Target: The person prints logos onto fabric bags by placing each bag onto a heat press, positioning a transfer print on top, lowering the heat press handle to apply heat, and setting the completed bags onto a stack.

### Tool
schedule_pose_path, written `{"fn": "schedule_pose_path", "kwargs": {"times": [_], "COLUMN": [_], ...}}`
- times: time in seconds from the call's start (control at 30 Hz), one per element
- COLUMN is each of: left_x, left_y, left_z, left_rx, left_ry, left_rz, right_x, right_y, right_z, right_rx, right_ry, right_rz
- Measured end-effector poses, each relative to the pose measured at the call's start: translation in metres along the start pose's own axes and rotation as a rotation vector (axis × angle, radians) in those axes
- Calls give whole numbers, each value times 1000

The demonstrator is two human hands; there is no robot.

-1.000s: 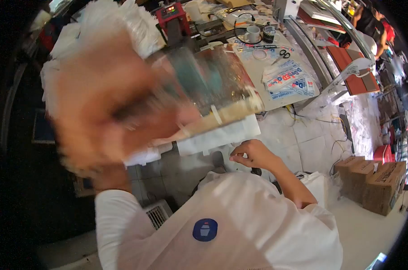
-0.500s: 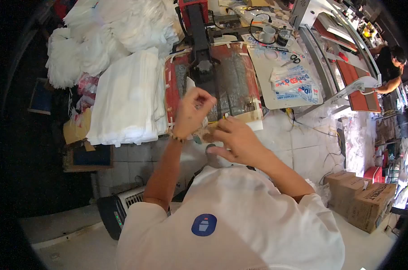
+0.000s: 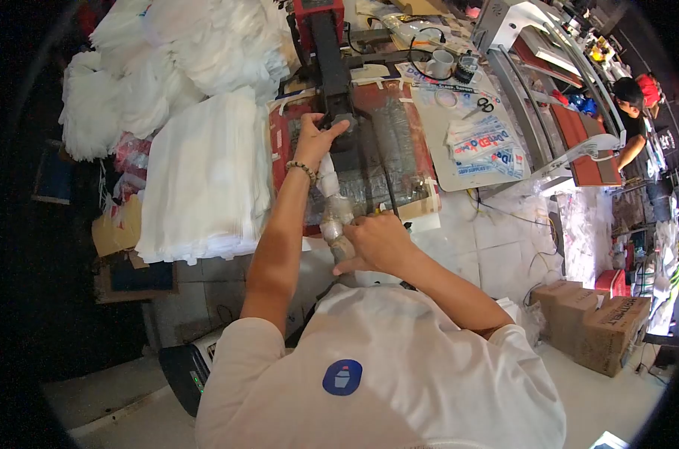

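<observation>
A heat press with a black arm [image 3: 330, 63] stands over the worktable. Its lever handle [image 3: 339, 206], wrapped in whitish tape, slants down towards my body. My left hand [image 3: 317, 140], a beaded bracelet at its wrist, reaches to the metal block under the arm, thumb and index finger spread against it; the other fingers are partly hidden. At the lower end of the handle my right hand [image 3: 377, 241] holds on from the right side, fingers above and thumb below. Beneath the press lies a red-edged platen [image 3: 399, 142] with a dark, shiny cover.
Stacked white cloth bags [image 3: 205, 172] lie left of the press, with a loose white heap behind. To the right, a board [image 3: 459, 177] carries printed transfer sheets [image 3: 485, 142], scissors [image 3: 483, 108] and a mug [image 3: 439, 64]. Cartons [image 3: 598, 322] sit on the floor; another person [image 3: 630, 120] works far right.
My left hand has moved up and forward to the press block, its fingers spreading. The taped handle has come into view by my right hand, which has shifted slightly down.
</observation>
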State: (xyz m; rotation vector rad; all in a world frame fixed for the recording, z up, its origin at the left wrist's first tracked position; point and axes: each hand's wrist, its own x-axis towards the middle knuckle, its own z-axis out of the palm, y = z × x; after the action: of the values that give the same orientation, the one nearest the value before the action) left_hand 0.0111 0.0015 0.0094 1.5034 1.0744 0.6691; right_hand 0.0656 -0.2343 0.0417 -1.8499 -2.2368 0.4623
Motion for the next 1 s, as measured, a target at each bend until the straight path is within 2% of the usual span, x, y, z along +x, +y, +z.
{"fn": "schedule_pose_path", "kwargs": {"times": [0.07, 0.2, 0.27, 0.37, 0.47, 0.7, 0.8, 0.87, 1.0], "left_x": [3, 14, -2, 12, -1, 4, 13, 4, 11], "left_y": [-3, -15, 4, -11, 6, -1, -10, 3, 2], "left_z": [0, 2, 2, 3, 2, 2, 2, 2, 1], "left_rx": [47, 87, -117, -41, -116, -112, -20, -127, -113], "left_ry": [20, 70, 13, 64, 32, 38, 77, 33, 33], "left_rz": [14, 59, -13, 2, -36, -34, -5, -48, -96], "right_x": [3, 3, 3, 3, 1, 1, 1, 1, 1], "right_y": [-1, -4, -3, -4, -5, -4, -5, -4, -4], "right_z": [-3, -9, -6, -7, -7, -5, -8, -8, -8], "right_rx": [3, -5, -5, 3, -2, -9, -5, -5, -3], "right_ry": [-84, -111, -66, -76, -40, -52, -26, -59, -32], "right_rz": [41, 51, 35, 45, 44, 49, 42, 56, 33]}}
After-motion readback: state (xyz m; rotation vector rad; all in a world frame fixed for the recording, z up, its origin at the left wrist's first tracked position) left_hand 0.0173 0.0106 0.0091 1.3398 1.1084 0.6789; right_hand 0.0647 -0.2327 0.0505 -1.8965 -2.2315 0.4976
